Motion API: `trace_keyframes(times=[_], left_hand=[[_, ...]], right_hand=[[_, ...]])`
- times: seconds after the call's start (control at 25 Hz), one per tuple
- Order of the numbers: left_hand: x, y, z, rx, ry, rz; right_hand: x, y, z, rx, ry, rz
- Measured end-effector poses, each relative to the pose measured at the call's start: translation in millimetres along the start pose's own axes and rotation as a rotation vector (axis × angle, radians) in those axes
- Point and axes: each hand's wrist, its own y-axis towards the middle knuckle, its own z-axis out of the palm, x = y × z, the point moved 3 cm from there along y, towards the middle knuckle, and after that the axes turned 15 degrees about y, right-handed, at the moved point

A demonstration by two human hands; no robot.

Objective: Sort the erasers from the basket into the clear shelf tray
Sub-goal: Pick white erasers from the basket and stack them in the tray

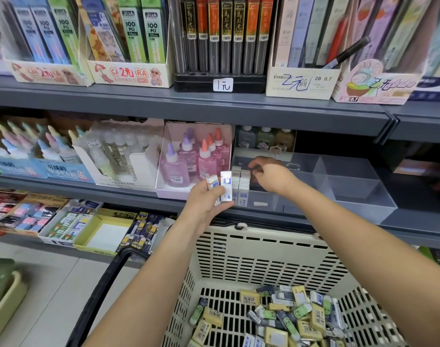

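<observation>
Head view: left hand [209, 200] grips two erasers [225, 185] upright, beside clear tray [351, 187].

The basket [264, 249] stands below the shelf [189, 106]; the clear tray [351, 186] sits right of the glue bottles [196, 159].
</observation>
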Motion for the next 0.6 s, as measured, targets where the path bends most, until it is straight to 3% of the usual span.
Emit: trace_keyframes(times=[0.12, 0.24, 0.32, 0.48, 0.6], left_hand=[[-2.5, -2.1, 1.8, 0.026, -0.003, 0.015], [-5.4, -5.9, 13.9, 0.098, 0.105, 0.078], [-6.5, -8.2, 22.5, 0.125, 0.173, 0.127], [-8.4, -5.2, 21.7, 0.031, 0.158, 0.117], [-9.2, 0.6, 11.9, -0.105, 0.108, 0.059]], right_hand=[[0.6, -5.5, -8.0, -0.117, 0.162, -0.075], [10.3, -18.8, -5.1, -0.019, 0.388, -0.027], [15.0, -24.3, -2.6, 0.033, 0.368, -0.027], [10.6, -26.4, -19.5, 0.036, 0.502, 0.020], [4.3, -18.8, -40.7, -0.135, 0.660, -0.021]])
